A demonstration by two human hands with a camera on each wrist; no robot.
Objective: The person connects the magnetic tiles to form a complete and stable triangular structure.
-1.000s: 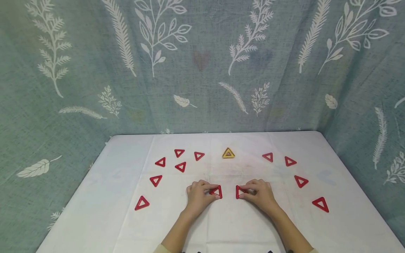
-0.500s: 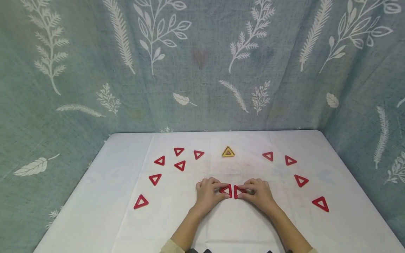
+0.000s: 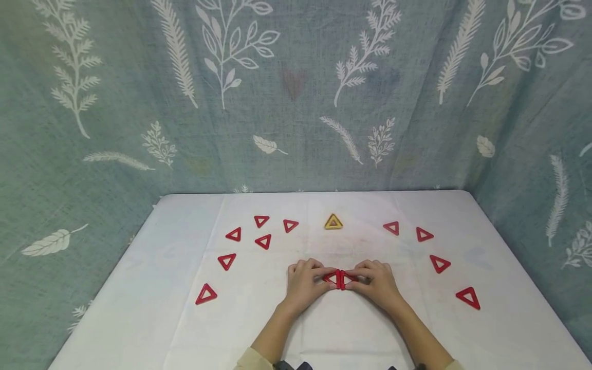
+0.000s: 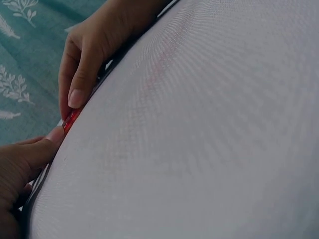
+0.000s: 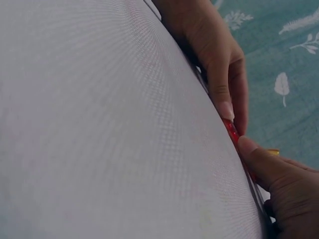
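In the middle of the table in the head view, my left hand [image 3: 306, 282] pinches a red open-centred triangle [image 3: 332, 278] between thumb and fingers. Facing it, my right hand [image 3: 375, 281] pinches a second red triangle [image 3: 349, 280] the same way. The straight sides of the two triangles stand together, and their outer corners point into the hands, partly covered by fingers. Both wrist views show only a red strip of the held pieces, seen edge-on low over the cloth between the fingertips.
Several red triangles, such as one at the left [image 3: 206, 294], lie spread over the left of the white table [image 3: 139, 318]. More lie on the right, including one near the right hand [image 3: 440, 264]. A yellow triangle [image 3: 333, 222] lies at the back centre. A patterned curtain [image 3: 296, 128] rises behind.
My left hand has moved right with its triangle, closing the gap until the two red triangles meet side to side. The right hand has shifted only slightly left. Other pieces stay put.
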